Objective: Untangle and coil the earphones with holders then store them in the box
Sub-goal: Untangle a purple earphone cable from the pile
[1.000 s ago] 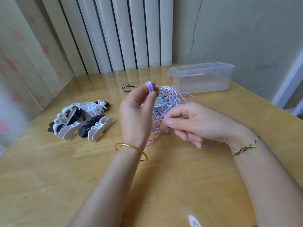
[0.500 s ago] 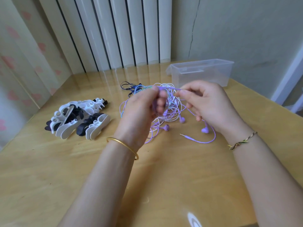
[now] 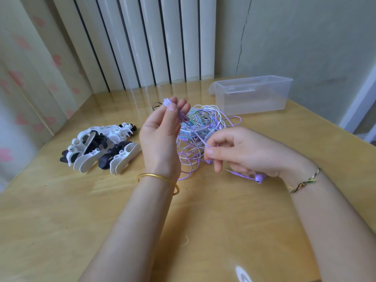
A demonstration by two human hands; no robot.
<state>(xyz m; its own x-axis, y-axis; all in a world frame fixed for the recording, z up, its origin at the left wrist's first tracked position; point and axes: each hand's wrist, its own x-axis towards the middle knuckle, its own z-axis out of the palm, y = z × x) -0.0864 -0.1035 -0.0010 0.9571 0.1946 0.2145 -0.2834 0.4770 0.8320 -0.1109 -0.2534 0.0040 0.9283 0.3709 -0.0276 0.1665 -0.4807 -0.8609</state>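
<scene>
The left hand [image 3: 160, 139] is gripping a coiled purple cord [image 3: 167, 102] at its raised fingertips; the right hand [image 3: 242, 153] is pinching a purple strand [image 3: 200, 137], now drawn apart from the left; the earphone tangle [image 3: 203, 127] is lying mid-tabletop [image 3: 81, 210]; the holders [image 3: 101, 147] are lying toward the left edge; the box [image 3: 252, 96] is standing near the far right corner.

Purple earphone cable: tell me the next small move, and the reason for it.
Probably the right hand should carry its pinched purple cable up and lay one more loop onto the coil that the left hand holds. Much purple cable lies loose by the tangle, so it seems too early for the holders.
</scene>
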